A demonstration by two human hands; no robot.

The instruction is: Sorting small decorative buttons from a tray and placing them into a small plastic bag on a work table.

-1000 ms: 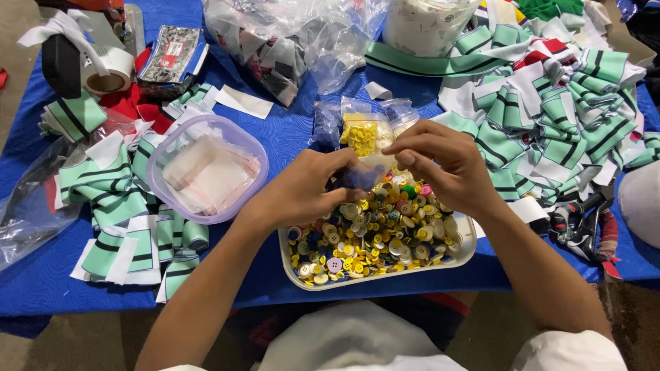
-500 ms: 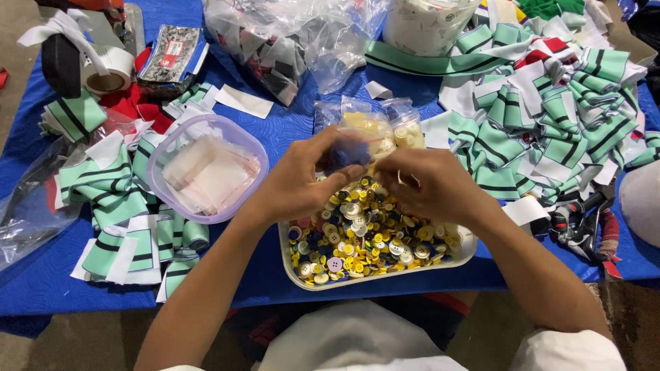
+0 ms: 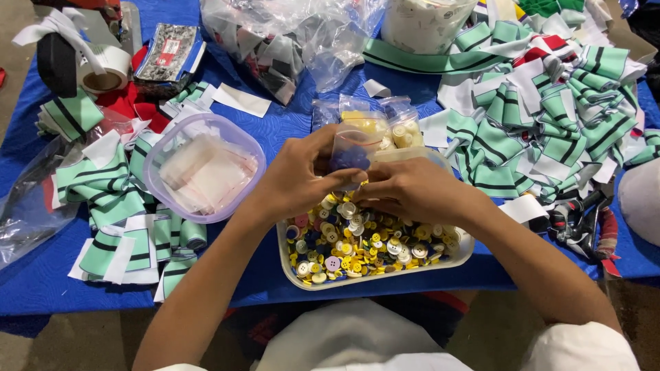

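Two hands over the table: left hand (image 3: 299, 180) and right hand (image 3: 412, 190), both pinching one small clear bag (image 3: 352, 148) of blue buttons. One white tray (image 3: 385, 271) underneath, buttons in it far too many to count. One round plastic tub (image 3: 204, 167) just left of the hands. One tape roll (image 3: 103, 67) at far left. Two more little button bags (image 3: 392, 127) behind the hands. One big clear sack (image 3: 289, 38) at the back. Green striped fabric pieces (image 3: 543, 117) in heaps, beyond counting.

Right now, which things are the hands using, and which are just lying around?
In use: left hand and right hand holding a small clear bag of blue buttons; tray of buttons.

Lying about: lidded tub, striped ribbon pieces, tape roll.
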